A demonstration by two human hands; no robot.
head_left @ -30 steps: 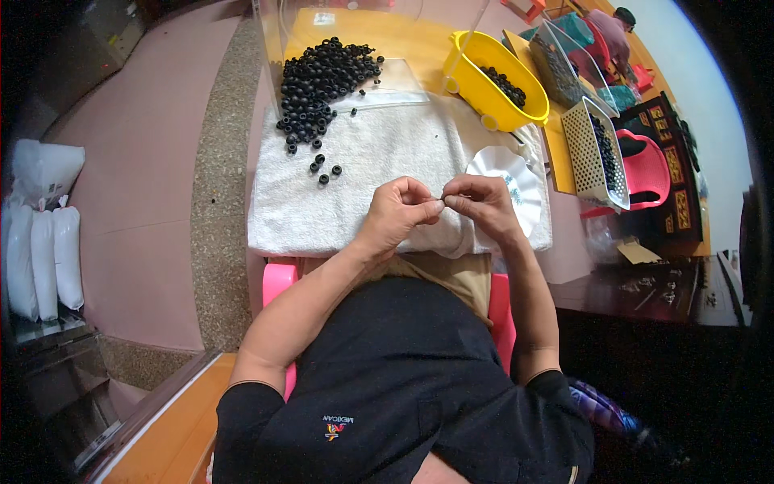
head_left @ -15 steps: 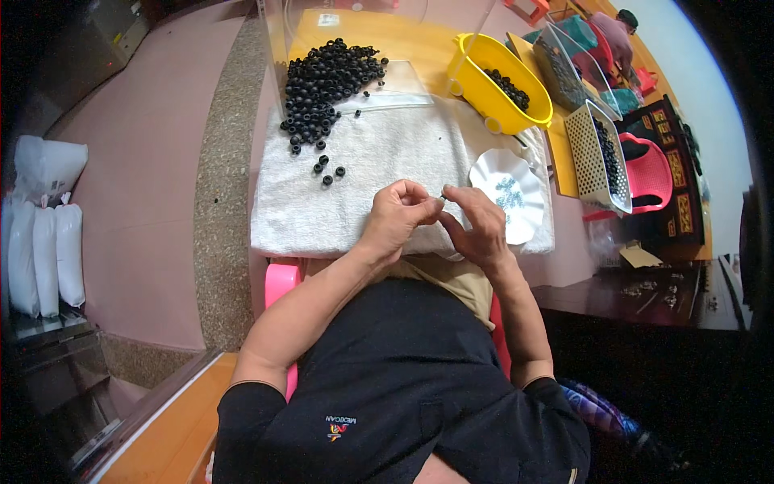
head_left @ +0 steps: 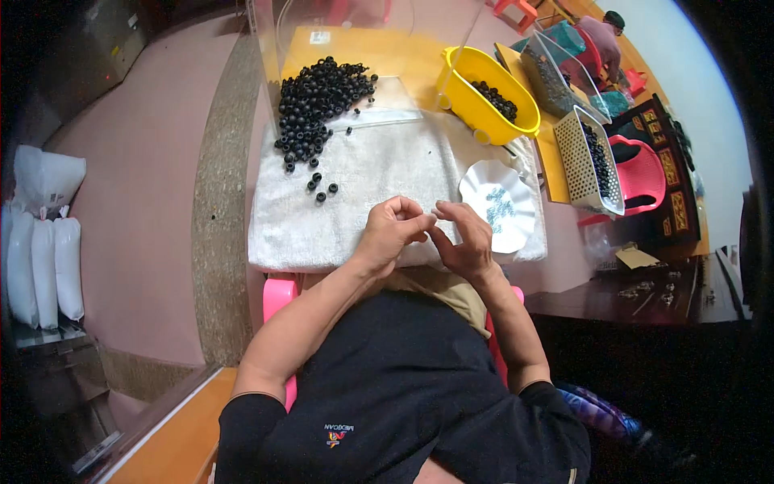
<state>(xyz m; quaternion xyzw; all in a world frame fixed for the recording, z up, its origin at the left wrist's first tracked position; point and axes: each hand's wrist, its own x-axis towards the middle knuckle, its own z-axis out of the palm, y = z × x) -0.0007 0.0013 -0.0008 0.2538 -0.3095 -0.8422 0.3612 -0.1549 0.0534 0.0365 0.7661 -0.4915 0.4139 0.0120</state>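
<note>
My left hand (head_left: 393,231) is closed in a pinch, thumb and forefinger pressed together above the front of the white towel (head_left: 322,238). Its fingertips almost meet those of my right hand (head_left: 468,238), whose thumb and forefinger are bent in toward them. Whatever lies between the fingertips is too small to make out. Just right of my right hand is a white plate (head_left: 522,202) with a wavy rim, and small blue-green bits (head_left: 500,208) lie on it. Farther off on the left, a pile of round black pieces with holes (head_left: 314,105) spreads onto the towel, with several loose ones in front.
A yellow tub (head_left: 516,119) with black pieces stands at the back right. Beyond it are a clear bin (head_left: 556,73), a white perforated basket (head_left: 579,157) and a pink chair (head_left: 645,173). Clear panels rise behind the pile. Another person (head_left: 601,44) sits at the far right.
The view has tilted slightly, so the table sits a little lower. My hands stay close together; a small dark bit seen between the fingertips before no longer shows.
</note>
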